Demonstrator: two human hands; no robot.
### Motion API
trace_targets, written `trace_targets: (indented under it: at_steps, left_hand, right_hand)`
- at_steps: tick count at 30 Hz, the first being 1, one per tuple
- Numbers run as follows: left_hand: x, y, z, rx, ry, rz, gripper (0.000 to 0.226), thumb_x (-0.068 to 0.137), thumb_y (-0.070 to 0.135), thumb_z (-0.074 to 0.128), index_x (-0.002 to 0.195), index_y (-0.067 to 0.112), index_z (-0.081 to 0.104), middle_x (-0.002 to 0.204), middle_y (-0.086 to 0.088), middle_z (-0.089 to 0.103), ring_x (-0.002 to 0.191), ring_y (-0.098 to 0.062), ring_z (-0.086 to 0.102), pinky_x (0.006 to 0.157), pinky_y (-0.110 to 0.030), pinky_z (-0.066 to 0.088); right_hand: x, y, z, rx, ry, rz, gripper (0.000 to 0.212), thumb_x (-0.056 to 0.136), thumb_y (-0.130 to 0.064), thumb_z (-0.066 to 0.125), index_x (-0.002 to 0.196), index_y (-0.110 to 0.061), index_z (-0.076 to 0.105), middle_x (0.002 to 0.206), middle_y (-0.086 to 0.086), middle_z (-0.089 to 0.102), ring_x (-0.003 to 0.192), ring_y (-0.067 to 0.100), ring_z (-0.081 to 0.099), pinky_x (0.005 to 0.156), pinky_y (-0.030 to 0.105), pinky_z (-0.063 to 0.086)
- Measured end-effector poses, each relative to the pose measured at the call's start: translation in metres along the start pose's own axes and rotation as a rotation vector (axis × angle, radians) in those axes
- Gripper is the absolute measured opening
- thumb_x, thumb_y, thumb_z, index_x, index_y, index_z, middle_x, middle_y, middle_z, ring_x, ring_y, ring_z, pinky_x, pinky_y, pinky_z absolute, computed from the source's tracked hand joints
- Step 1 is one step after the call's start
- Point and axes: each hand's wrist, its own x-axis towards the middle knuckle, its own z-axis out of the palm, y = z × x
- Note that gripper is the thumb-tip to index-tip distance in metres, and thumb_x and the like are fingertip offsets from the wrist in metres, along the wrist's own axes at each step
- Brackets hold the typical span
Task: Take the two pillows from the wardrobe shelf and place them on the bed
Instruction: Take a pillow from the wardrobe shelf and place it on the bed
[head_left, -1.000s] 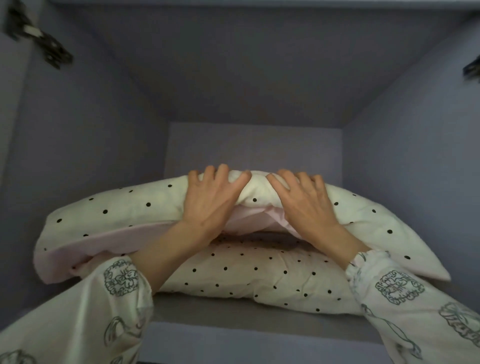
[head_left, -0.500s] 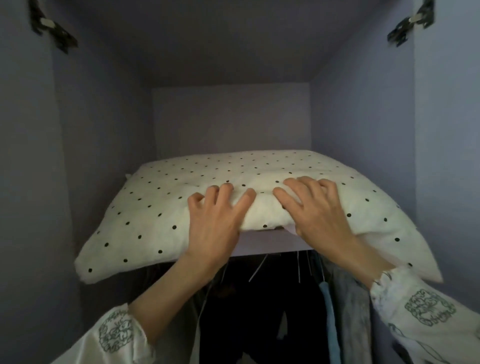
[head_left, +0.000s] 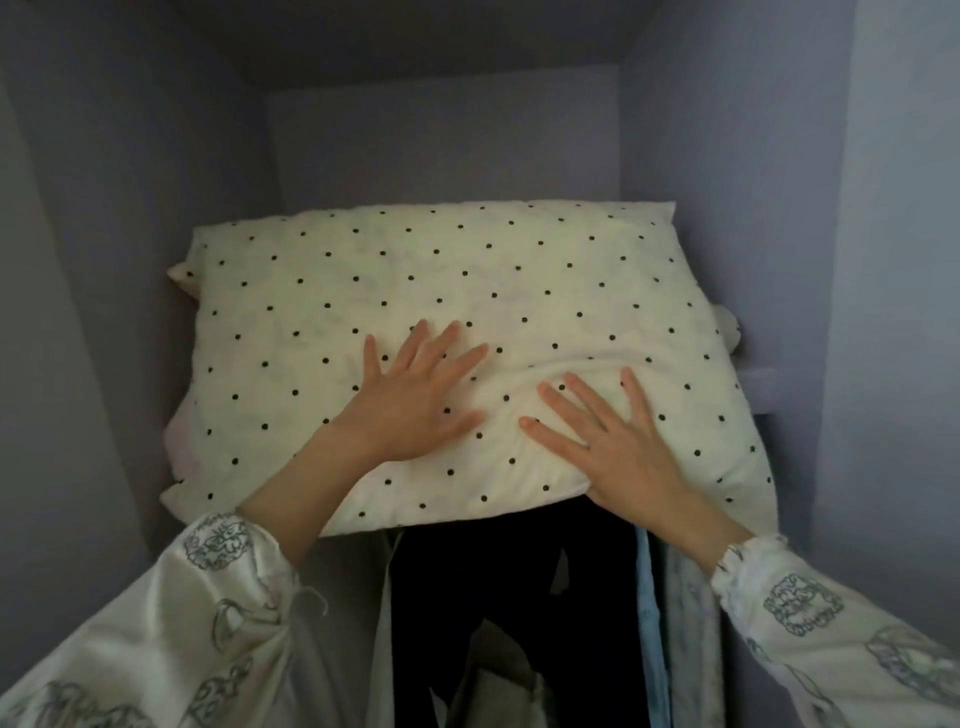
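A cream pillow with black dots (head_left: 467, 291) lies on the wardrobe shelf (head_left: 756, 387), its front edge hanging out over the shelf's lip. A second pillow lies under it; only a pinkish corner (head_left: 179, 441) shows at the left. My left hand (head_left: 415, 395) lies flat on top of the upper pillow with fingers spread. My right hand (head_left: 608, 436) presses flat beside it, fingers spread, near the front edge. Both sleeves are pale with a printed pattern.
Lilac wardrobe walls (head_left: 104, 260) close in on both sides and behind. Below the shelf hang dark clothes (head_left: 498, 597) and a light blue garment (head_left: 649, 623).
My fingers, curled over the pillow's front edge earlier, now lie flat and spread on its top. The view has tipped down, and the pillow sits further out over the shelf edge.
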Motion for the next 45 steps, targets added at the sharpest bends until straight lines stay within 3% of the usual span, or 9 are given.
trace_targets:
  at_steps: [3, 6, 11, 17, 22, 27, 34, 39, 45]
  left_hand:
    - [0.016, -0.006, 0.023, 0.182, 0.050, -0.070, 0.078, 0.077, 0.076, 0.013, 0.143, 0.043, -0.010, 0.157, 0.007, -0.019, 0.143, -0.023, -0.019, 0.107, -0.068, -0.003]
    - [0.018, -0.005, 0.043, 0.261, 0.146, -0.091, 0.082, 0.072, 0.078, 0.002, 0.145, 0.041, -0.009, 0.158, 0.006, -0.016, 0.144, -0.026, -0.015, 0.104, -0.070, -0.001]
    - [0.009, 0.001, 0.051, 0.173, 0.233, -0.014, 0.073, 0.082, 0.070, 0.019, 0.146, 0.035, 0.017, 0.158, 0.000, 0.006, 0.145, -0.034, 0.004, 0.101, -0.074, 0.001]
    - [0.033, -0.022, 0.016, 0.142, 0.318, -0.002, 0.059, 0.091, 0.055, 0.008, 0.146, 0.039, 0.000, 0.159, 0.002, -0.003, 0.143, -0.021, -0.018, 0.107, -0.067, -0.010]
    - [0.078, -0.035, -0.033, 0.199, 0.491, -0.067, 0.068, 0.087, 0.059, 0.024, 0.147, 0.031, 0.007, 0.159, -0.005, 0.008, 0.146, -0.029, 0.000, 0.106, -0.070, -0.002]
    - [0.095, -0.034, -0.033, 0.232, 0.482, -0.178, 0.087, 0.068, 0.080, 0.029, 0.142, 0.038, 0.013, 0.150, -0.008, 0.026, 0.139, -0.029, 0.021, 0.106, -0.063, 0.009]
    - [0.079, -0.043, -0.015, 0.199, 0.486, -0.268, 0.083, 0.065, 0.085, 0.024, 0.134, 0.039, 0.027, 0.126, -0.012, 0.046, 0.116, -0.030, 0.041, 0.097, -0.059, 0.021]
    - [0.027, -0.036, 0.022, 0.039, 0.435, -0.490, 0.079, 0.070, 0.082, 0.027, 0.135, 0.038, 0.029, 0.113, -0.012, 0.047, 0.109, -0.031, 0.042, 0.096, -0.057, 0.026]
    - [-0.020, -0.002, 0.054, 0.019, 0.504, -0.596, 0.072, 0.076, 0.072, 0.039, 0.119, 0.014, 0.048, 0.094, -0.016, 0.055, 0.088, -0.034, 0.054, 0.077, -0.045, 0.042]
  right_hand:
    - [0.002, 0.004, 0.006, 0.037, -0.039, -0.044, 0.095, 0.059, -0.037, 0.074, 0.144, -0.030, 0.031, 0.150, 0.006, 0.035, 0.137, 0.033, 0.032, 0.099, 0.073, 0.024]
    - [0.008, 0.012, 0.007, 0.173, -0.053, -0.059, 0.078, 0.076, -0.069, 0.040, 0.143, -0.032, 0.030, 0.153, 0.001, 0.028, 0.142, 0.028, 0.023, 0.108, 0.067, 0.015]
    - [0.056, 0.023, 0.005, 0.367, 0.030, 0.247, 0.069, 0.085, -0.065, 0.014, 0.147, -0.035, 0.017, 0.159, -0.003, 0.004, 0.146, 0.019, -0.005, 0.114, 0.052, -0.011]
    - [0.078, 0.015, 0.025, 0.232, 0.165, 0.318, 0.067, 0.089, -0.064, 0.023, 0.146, -0.028, 0.026, 0.157, 0.003, 0.019, 0.145, 0.024, 0.013, 0.111, 0.064, 0.004]
    - [0.060, 0.016, 0.046, 0.144, 0.392, 0.262, 0.064, 0.090, -0.062, 0.036, 0.143, -0.026, 0.036, 0.152, 0.005, 0.030, 0.141, 0.026, 0.025, 0.108, 0.066, 0.014]
    - [0.054, 0.026, 0.059, 0.107, 0.505, 0.184, 0.064, 0.087, -0.061, 0.046, 0.140, -0.025, 0.041, 0.149, 0.006, 0.037, 0.139, 0.026, 0.030, 0.107, 0.066, 0.019]
    - [0.058, 0.046, 0.060, 0.142, 0.539, 0.024, 0.061, 0.085, -0.058, 0.053, 0.135, -0.024, 0.047, 0.145, 0.004, 0.042, 0.136, 0.023, 0.036, 0.107, 0.063, 0.023]
    - [0.071, 0.065, 0.053, 0.067, 0.401, -0.205, 0.057, 0.091, -0.058, 0.042, 0.140, -0.031, 0.039, 0.149, 0.001, 0.035, 0.138, 0.021, 0.032, 0.110, 0.057, 0.021]
    - [0.088, 0.081, 0.043, -0.113, 0.312, -0.306, 0.060, 0.090, -0.054, 0.044, 0.144, -0.035, 0.029, 0.153, 0.002, 0.029, 0.140, 0.024, 0.028, 0.111, 0.056, 0.022]
